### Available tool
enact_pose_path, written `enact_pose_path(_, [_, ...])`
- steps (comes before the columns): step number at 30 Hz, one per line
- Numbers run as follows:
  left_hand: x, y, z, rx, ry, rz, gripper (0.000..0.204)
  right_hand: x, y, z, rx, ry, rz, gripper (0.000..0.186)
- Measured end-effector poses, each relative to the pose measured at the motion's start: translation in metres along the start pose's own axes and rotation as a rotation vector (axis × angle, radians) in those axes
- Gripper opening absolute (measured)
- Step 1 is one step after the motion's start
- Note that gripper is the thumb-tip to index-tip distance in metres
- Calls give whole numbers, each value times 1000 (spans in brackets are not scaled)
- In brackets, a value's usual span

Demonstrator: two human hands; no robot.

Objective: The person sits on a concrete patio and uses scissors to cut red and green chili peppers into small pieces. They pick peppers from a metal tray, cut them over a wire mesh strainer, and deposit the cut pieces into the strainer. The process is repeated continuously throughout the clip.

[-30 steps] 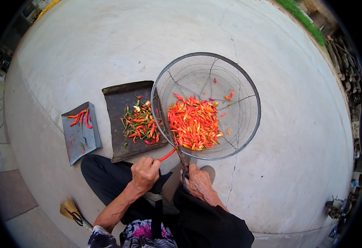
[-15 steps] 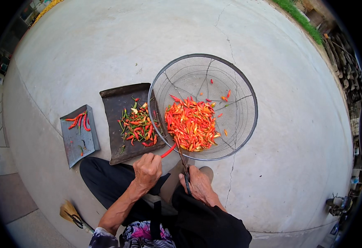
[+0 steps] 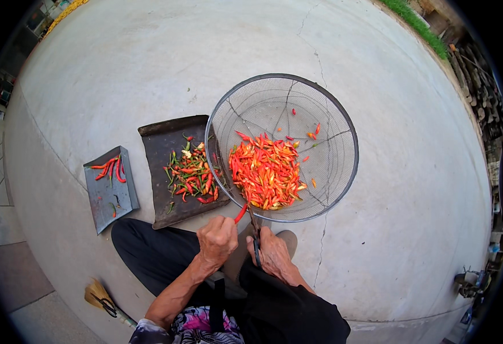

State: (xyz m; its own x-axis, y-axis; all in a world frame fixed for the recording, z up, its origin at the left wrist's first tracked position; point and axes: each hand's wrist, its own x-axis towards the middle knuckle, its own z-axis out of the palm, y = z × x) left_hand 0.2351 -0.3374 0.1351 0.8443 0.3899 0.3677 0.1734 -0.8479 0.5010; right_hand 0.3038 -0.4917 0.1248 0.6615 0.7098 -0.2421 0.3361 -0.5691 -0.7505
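My left hand (image 3: 217,241) pinches a red chilli (image 3: 240,213) just below the near rim of a round wire-mesh basket (image 3: 332,114). My right hand (image 3: 271,252) grips dark scissors (image 3: 254,226) whose blades point up at that chilli. Inside the basket lies a heap of cut red and orange chillies (image 3: 266,172). To the basket's left sits a dark flat tray (image 3: 160,143) carrying a pile of green stems and chilli scraps (image 3: 191,178).
A smaller grey tray (image 3: 111,200) with a few whole red chillies (image 3: 109,168) lies further left. A small broom (image 3: 105,301) rests by my left leg. All of it sits on a cracked concrete floor (image 3: 406,200); grass and clutter line the right edge.
My hands stay beside the basket's near rim, with the chilli held up to the scissors throughout. The view has shifted slightly; the trays and basket have not moved.
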Motion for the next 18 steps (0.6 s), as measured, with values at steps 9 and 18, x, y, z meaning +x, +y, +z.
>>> enact_pose_path(9, [-4,17,15,-243,4,-196,15,-2,10,12,19,107,-11,31])
enact_pose_path(18, [4,16,9,-521,-33,-536,17,-4,8,6,167,145,18,30])
